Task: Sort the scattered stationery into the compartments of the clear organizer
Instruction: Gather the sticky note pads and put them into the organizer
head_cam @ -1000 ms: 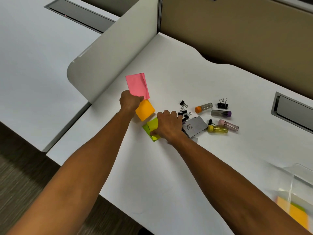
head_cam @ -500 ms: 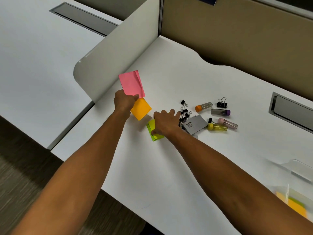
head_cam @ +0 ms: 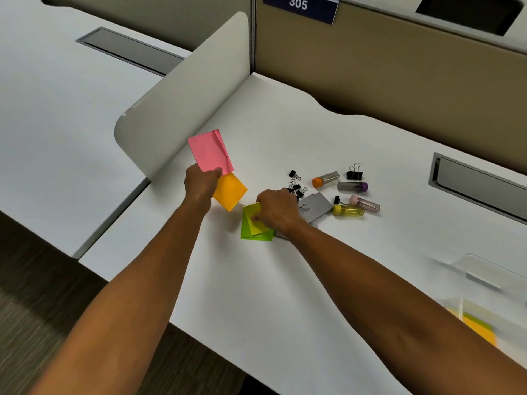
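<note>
My left hand (head_cam: 201,182) holds a pink sticky pad (head_cam: 211,151) upright together with an orange sticky pad (head_cam: 230,191) below it. My right hand (head_cam: 275,208) pinches the top yellow-green sticky notes (head_cam: 253,223) and lifts their edge off the green pad lying on the desk. Just right of that hand lie a grey card box (head_cam: 315,208), several black binder clips (head_cam: 296,186) and small lead tubes with orange (head_cam: 325,178), purple (head_cam: 353,186), pink (head_cam: 365,203) and yellow (head_cam: 348,210) caps. The clear organizer (head_cam: 482,286) stands at the lower right, blurred, with yellow and green notes inside.
A white curved divider panel (head_cam: 182,101) rises left of the pads. A tan partition wall (head_cam: 399,69) runs along the back. A grey cable tray (head_cam: 482,186) is set into the desk at right. The desk's front edge runs diagonally under my forearms.
The camera view has shifted slightly. My right hand has curled over the yellow-green notes and raised their top sheets. My left hand keeps the pink and orange pads in about the same place.
</note>
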The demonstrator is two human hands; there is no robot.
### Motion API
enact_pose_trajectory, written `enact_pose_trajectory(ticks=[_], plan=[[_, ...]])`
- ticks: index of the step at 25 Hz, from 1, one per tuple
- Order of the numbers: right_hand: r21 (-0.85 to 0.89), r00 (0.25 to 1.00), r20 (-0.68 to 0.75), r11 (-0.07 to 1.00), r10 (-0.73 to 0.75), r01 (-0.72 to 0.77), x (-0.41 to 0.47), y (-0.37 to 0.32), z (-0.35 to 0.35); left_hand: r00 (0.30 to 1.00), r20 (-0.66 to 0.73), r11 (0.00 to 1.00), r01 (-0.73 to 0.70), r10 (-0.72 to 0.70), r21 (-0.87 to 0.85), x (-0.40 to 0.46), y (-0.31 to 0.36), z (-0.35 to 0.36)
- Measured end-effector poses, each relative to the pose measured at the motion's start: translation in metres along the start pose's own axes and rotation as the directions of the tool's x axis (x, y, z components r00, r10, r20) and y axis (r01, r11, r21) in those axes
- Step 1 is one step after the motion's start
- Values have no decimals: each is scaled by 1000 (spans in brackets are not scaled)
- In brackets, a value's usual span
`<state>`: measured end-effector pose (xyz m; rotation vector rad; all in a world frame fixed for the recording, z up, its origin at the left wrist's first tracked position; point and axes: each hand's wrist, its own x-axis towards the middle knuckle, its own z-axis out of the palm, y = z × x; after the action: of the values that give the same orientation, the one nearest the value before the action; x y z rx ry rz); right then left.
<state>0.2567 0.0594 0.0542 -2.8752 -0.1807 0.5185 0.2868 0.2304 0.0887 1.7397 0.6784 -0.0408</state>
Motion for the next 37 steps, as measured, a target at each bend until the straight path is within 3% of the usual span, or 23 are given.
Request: enact_pose_trajectory(ticks=[3,6,14,19,26,32,37], plan=[[283,997,55,956,58,-71,-13,12,-12,999,-33,995,-7,4,-95,-17,0,-1],[568,995,46,817,90,-100,-36,25,-21,998,-60,984,-23,13,-177,-39,1,-3],[832,975,-103,555,195,-23,-131,96,-47,989,124,975,-52,80,-217,-119,-3,35],[869,956,-118,494,270,-32,-193,158,-56,957,277,975,-22,85,-221,-174,-13,78],[833,934,-61,533,352,-146,-274,272,-57,867,488,988,-35,105,-151,-241,-46,155],[738,869,-76,614,489,-281,-330,362,-46,811,577,994,-56,97,-90,-275,-57,203],[546,873,-15,735,488,-402,-345,387,-25,784,614,996,-81,90,-41,-285,-54,222]])
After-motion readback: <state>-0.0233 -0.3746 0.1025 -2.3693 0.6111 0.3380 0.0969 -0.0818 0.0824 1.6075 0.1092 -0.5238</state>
